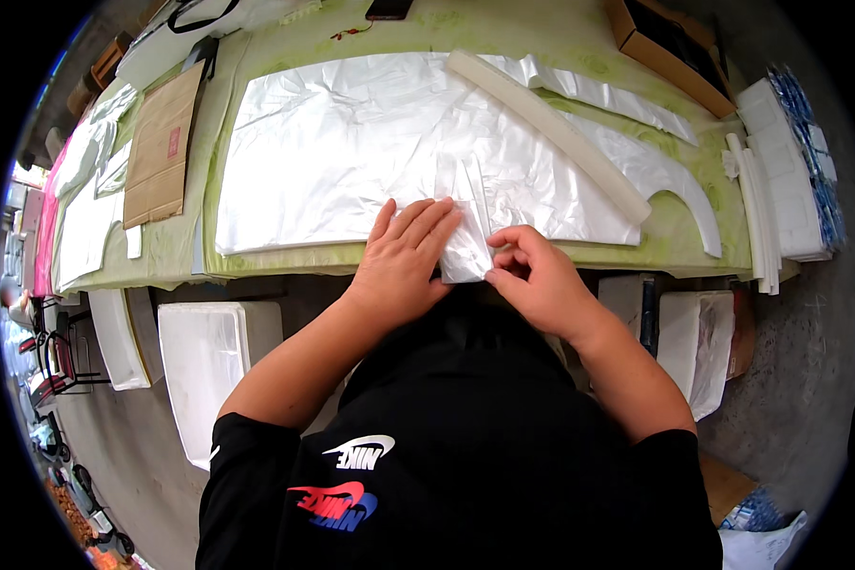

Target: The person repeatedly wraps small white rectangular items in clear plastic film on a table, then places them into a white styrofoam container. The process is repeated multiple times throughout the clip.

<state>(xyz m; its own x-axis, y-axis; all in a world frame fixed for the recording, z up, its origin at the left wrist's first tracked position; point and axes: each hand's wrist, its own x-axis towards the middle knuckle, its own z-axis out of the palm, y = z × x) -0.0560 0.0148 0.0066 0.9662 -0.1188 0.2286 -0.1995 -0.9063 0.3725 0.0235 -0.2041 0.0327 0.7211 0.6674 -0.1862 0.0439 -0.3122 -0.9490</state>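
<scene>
A narrow folded piece of clear plastic film [465,249] lies at the table's near edge, on top of a wide stack of white plastic sheets [323,142]. My left hand [407,249] rests flat over its left side, fingers stretched out. At the lower right corner of the film, my right hand [540,280] pinches the edge between thumb and forefinger, its other fingers curled. A long pale roll [551,133] lies diagonally across the sheets, to the right and beyond my hands.
A green patterned cloth [712,180] covers the table. Flattened cardboard [164,142] and white garment-like sheets [90,199] lie left. An open cardboard box [674,57] stands far right, near white tubes [755,214] and a white foam box [779,171]. White bins [204,370] stand below the table.
</scene>
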